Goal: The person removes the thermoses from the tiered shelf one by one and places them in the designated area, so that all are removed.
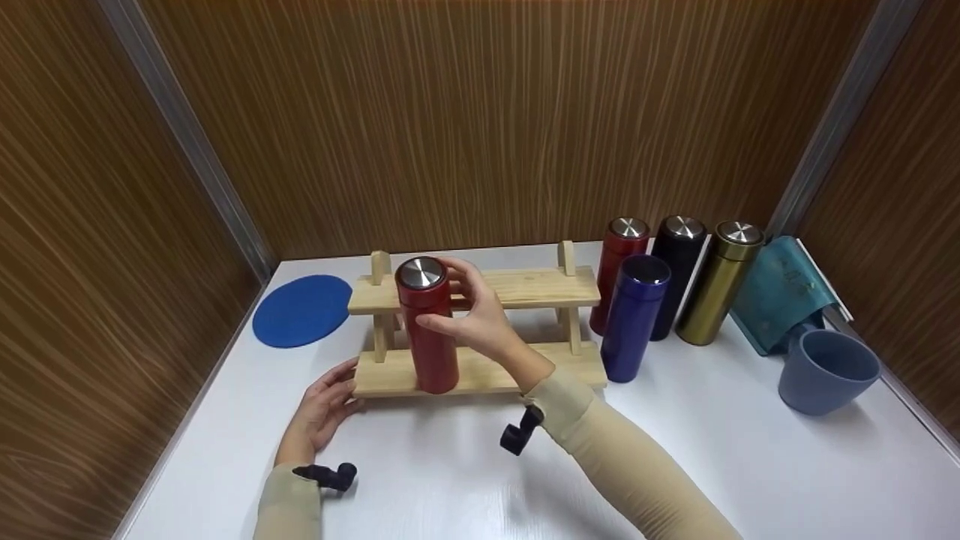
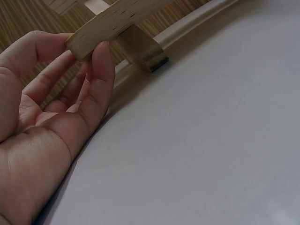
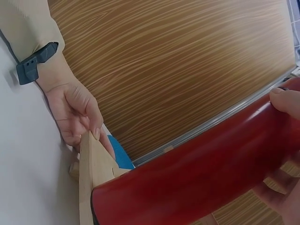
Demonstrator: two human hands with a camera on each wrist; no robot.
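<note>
A two-tier wooden rack (image 1: 487, 367) stands mid-table. A red flask (image 1: 427, 337) with a steel lid stands upright on the left part of its lower shelf. My right hand (image 1: 450, 300) grips the flask's upper half, thumb in front and fingers behind. In the right wrist view the red flask (image 3: 201, 173) fills the frame. My left hand (image 1: 330, 397) lies on the table at the rack's left end. Its straight fingers (image 2: 101, 65) touch the end of the lower plank (image 2: 112, 21). The right wrist view shows the left hand (image 3: 77, 112) beside the plank (image 3: 91, 173).
Right of the rack stand a second red flask (image 1: 619, 262), a blue flask (image 1: 632, 319), a black flask (image 1: 679, 262) and a gold flask (image 1: 718, 285). Further right are a teal cloth (image 1: 780, 289) and a blue cup (image 1: 825, 371). A blue round mat (image 1: 302, 310) lies back left. Wood-panel walls enclose the white table (image 1: 675, 450).
</note>
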